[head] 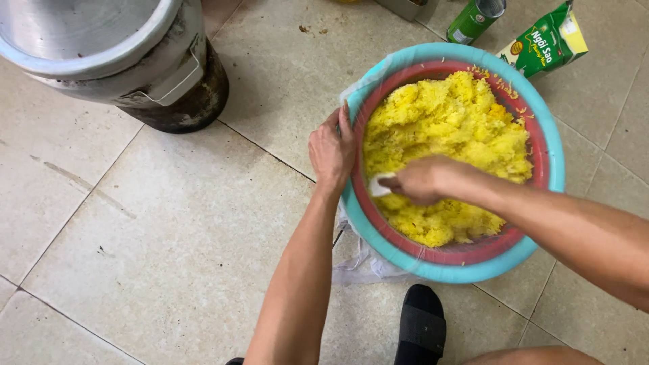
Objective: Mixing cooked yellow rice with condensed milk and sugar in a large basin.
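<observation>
A red basket [541, 145] full of yellow sticky rice [453, 125] sits inside a turquoise basin [433, 267] on the tiled floor. My left hand [331, 149] grips the left rim of the basin and basket, fingers over the edge. My right hand [422, 179] reaches across the rice and is closed on a white spoon [378, 186], whose end shows near the basket's left wall. The rest of the spoon is hidden inside my fist.
A large metal pot [115, 54] with a blackened base stands at the top left. A green can [473, 20] and a green carton [547, 42] lie beyond the basin. A thin plastic sheet [362, 260] lies under the basin. My black slipper [420, 324] is below.
</observation>
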